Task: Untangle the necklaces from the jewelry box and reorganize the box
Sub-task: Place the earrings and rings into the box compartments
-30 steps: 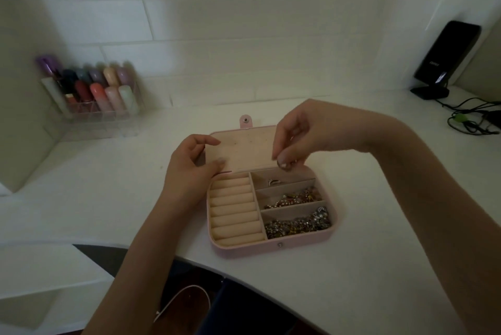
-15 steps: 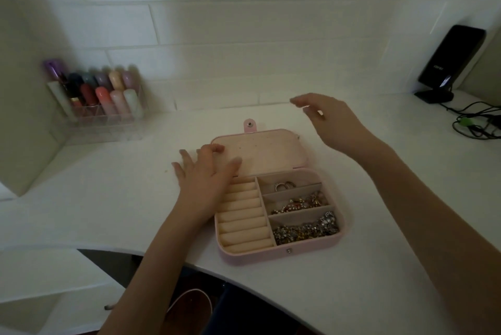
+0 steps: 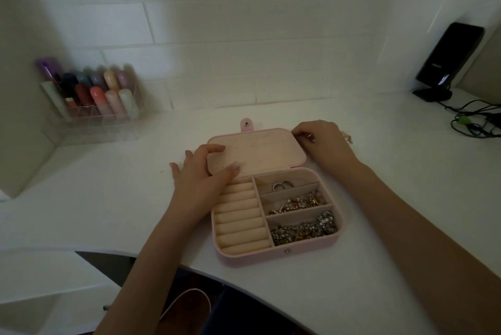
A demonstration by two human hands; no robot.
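The pink jewelry box lies open on the white table, its lid folded flat at the back. The far right compartment holds silver rings, the middle one a tangle of coloured bead chains, and the near one a heap of silver and gold chains. Empty ring rolls fill the left half. My left hand rests on the lid's left edge, fingers spread. My right hand sits by the lid's far right corner with fingers curled down. A small gold piece lies beside it.
A clear organiser of coloured lipstick tubes stands at the back left against the tiled wall. A black device on a stand and tangled cables sit at the back right. The table's curved front edge runs just below the box.
My right hand, which pinched a ring over the box, swung to the back right and came down by the lid's corner. My left hand flattened onto the lid's left edge.
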